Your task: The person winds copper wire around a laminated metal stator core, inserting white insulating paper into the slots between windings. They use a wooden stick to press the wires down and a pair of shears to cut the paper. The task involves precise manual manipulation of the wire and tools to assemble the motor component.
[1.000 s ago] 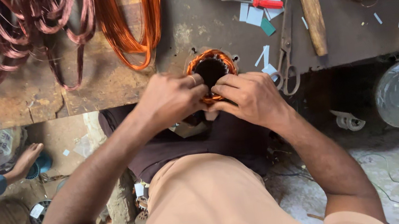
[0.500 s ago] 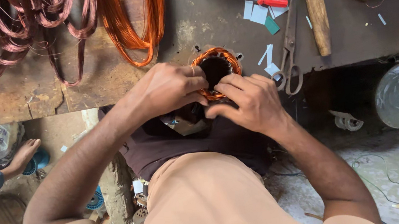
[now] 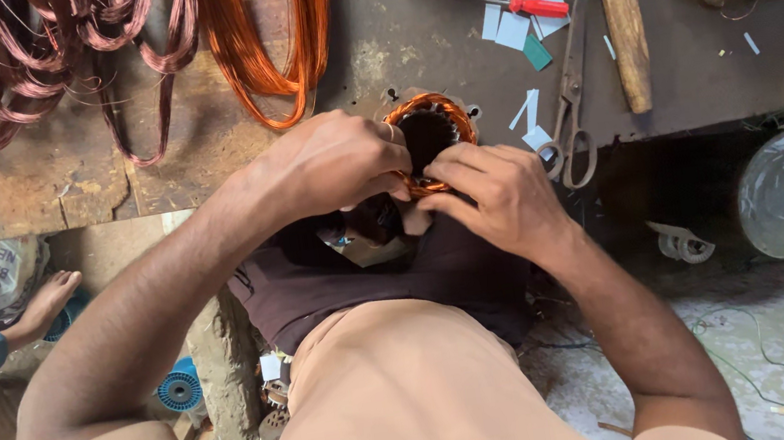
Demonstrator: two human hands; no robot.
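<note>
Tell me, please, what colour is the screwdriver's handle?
Red, seen in the head view: the screwdriver lies on the workbench.

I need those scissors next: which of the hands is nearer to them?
Right. The right hand sits just beside the scissors, on the copper-wound stator; the left hand is on the stator's far side.

Round copper-wound stator at the bench edge.

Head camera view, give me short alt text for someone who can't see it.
Two bare hands, left hand and right hand, work on a copper wire ring at a dark workbench. Scissors, a red screwdriver and wire loops lie nearby.
</note>
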